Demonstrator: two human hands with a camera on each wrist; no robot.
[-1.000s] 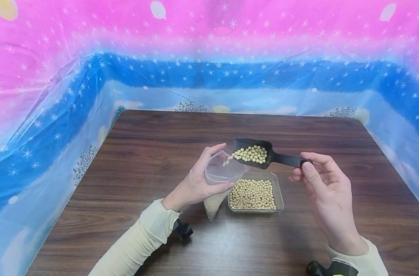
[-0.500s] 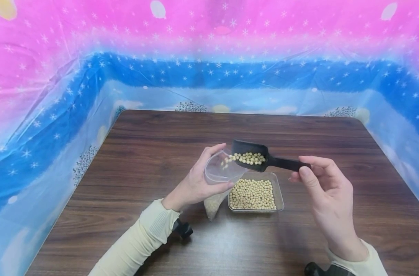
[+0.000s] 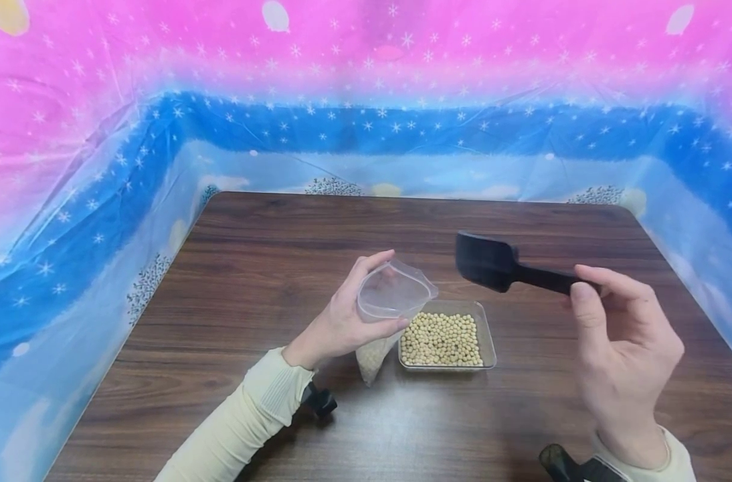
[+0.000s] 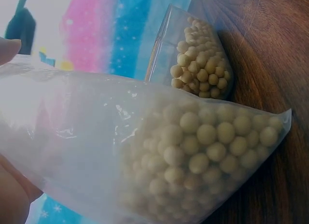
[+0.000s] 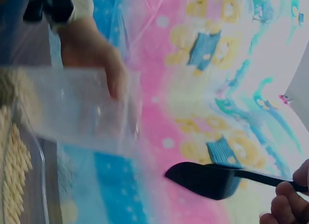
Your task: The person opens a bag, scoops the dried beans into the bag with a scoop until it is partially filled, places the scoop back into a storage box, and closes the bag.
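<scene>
My left hand (image 3: 336, 325) holds a clear plastic bag (image 3: 396, 293) by its top, fingers and thumb spreading the mouth wide. Round pale beans (image 4: 207, 147) fill the bag's lower part in the left wrist view, and its bottom corner reaches down to the tabletop. Between thumb and fingers, my right hand (image 3: 627, 361) pinches the handle end of a black scoop (image 3: 486, 262). The scoop hangs in the air right of the bag, apart from it, and no beans show in it. Below stands a clear rectangular container (image 3: 490, 338) with loose beans of the same kind (image 3: 441, 340).
A dark wood-grain table (image 3: 269, 248) carries the container and the bag's lower end. Pink and blue patterned cloth (image 3: 366, 127) surrounds the table at the back and sides. A black strap-mounted device (image 3: 320, 400) sits at the left wrist.
The scoop was tilted at the bag's mouth, with beans sliding in. Now it has moved right, away from the bag, and shows no beans. The left hand and bag stay in place.
</scene>
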